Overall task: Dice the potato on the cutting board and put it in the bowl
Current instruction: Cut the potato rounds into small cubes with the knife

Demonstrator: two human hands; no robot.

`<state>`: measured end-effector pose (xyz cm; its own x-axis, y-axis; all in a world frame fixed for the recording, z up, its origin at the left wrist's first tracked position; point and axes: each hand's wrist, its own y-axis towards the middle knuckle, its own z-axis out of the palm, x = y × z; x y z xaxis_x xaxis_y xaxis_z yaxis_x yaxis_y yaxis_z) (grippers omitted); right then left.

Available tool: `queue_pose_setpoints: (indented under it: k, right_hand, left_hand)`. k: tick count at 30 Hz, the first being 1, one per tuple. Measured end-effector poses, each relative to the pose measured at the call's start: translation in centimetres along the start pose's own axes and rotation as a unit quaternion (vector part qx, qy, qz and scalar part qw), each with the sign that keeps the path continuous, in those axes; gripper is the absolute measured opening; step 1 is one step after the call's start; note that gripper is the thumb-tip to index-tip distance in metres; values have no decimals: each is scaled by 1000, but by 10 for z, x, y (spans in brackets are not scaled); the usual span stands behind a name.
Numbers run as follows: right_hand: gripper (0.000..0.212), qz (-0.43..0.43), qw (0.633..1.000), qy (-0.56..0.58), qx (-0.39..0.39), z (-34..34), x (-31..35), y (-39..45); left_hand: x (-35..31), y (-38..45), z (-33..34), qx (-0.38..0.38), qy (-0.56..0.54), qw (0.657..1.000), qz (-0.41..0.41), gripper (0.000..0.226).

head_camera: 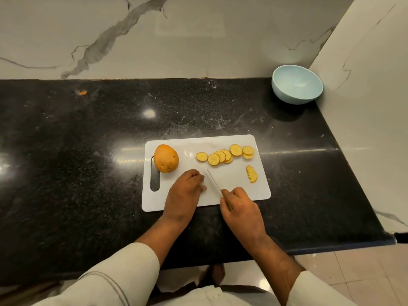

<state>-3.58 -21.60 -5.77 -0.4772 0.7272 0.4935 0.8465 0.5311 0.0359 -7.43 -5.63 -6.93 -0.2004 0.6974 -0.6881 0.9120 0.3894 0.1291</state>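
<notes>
A white cutting board (238, 191) lies on the black counter. An uncut potato piece (166, 158) sits at the board's left end by the handle slot. Several round potato slices (225, 155) lie in a row along the far edge, and a few more slices (251, 174) sit at the right. My right hand (239, 206) grips a knife (213, 179) whose blade points up-left over the board. My left hand (185, 191) has curled fingers pressed down on the board beside the blade; what lies under them is hidden. A light blue bowl (297, 87) stands empty at the far right corner.
The black stone counter (88, 151) stretches wide to the left. A marble wall rises behind and a side wall (364, 107) closes the right, next to the bowl. A small orange scrap (82, 92) lies far left near the back wall.
</notes>
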Motion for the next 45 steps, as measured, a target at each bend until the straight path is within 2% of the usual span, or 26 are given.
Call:
queue_pose_setpoints:
  k: [3, 7, 9, 13, 16, 19, 26, 36, 41, 45]
  right_hand:
    - [34, 0, 1000, 3, 5, -2, 2, 0]
    - [32, 1, 1000, 11, -3, -4, 8, 2]
    - [30, 2, 1000, 9, 2, -4, 12, 2]
    - [29, -3, 1000, -4, 14, 0, 20, 4]
    - [27, 3, 1000, -20, 21, 3, 22, 6]
    - [37, 6, 999, -19, 30, 6, 25, 6]
    - [43, 7, 997, -59, 58, 13, 29, 4]
    - [41, -36, 994, -92, 53, 12, 36, 2]
    - [46, -49, 989, -127, 50, 15, 39, 1]
    - [41, -50, 988, -124, 83, 15, 40, 13]
  left_hand:
    - [1, -4, -4, 1, -35, 999, -27, 22]
    - [1, 4, -11, -34, -41, 995, -88, 18]
    - [3, 9, -11, -14, -24, 994, -106, 19]
    - [-1, 15, -11, 8, -16, 994, -109, 22]
    - [-5, 17, -11, 21, 23, 996, -80, 17]
    - [-7, 21, -10, 35, 34, 995, -84, 18]
    - [-9, 15, -6, -13, 1, 992, -125, 21]
    - [-20, 30, -10, 58, 132, 986, -86, 18]
    - [-18, 33, -11, 58, 91, 986, -127, 12]
    - [-16, 32, -12, 63, 72, 985, -142, 11]
